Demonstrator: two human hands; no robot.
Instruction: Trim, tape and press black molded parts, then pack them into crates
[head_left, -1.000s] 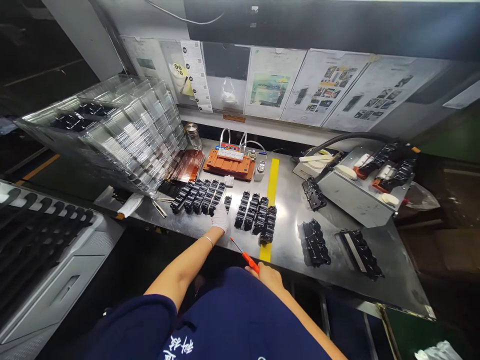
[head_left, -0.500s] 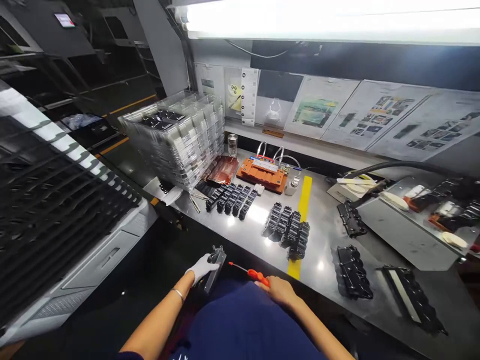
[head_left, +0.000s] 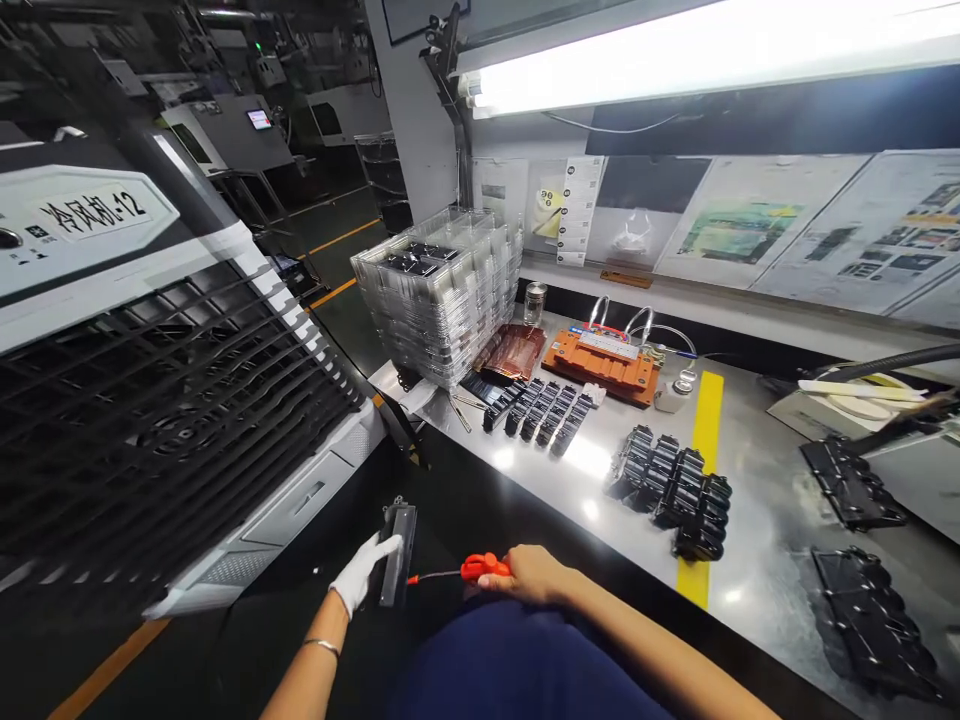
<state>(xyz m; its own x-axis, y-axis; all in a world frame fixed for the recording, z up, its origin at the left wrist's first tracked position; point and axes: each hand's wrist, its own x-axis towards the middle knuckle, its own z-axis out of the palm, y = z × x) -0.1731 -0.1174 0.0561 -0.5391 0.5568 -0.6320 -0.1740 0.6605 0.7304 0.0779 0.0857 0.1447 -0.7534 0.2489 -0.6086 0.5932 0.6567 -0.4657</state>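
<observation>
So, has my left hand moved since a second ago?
Yes: your left hand, now holding a black part, has moved off the metal table, toward the slatted machine.

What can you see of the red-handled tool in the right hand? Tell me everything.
The red-handled tool has a chunky, glossy orange-red handle that looks plastic, a thin, metal-looking shaft and a small red tip. The bare right hand grips the handle. It lies nearly level, tip beside the black part in the gloved left hand; contact there is unclear.

glossy dark plastic part (head_left: 399, 560), smooth plastic tool handle (head_left: 482, 567), matt cloth glove (head_left: 354, 574), shiny metal tabletop (head_left: 555, 480)
</observation>
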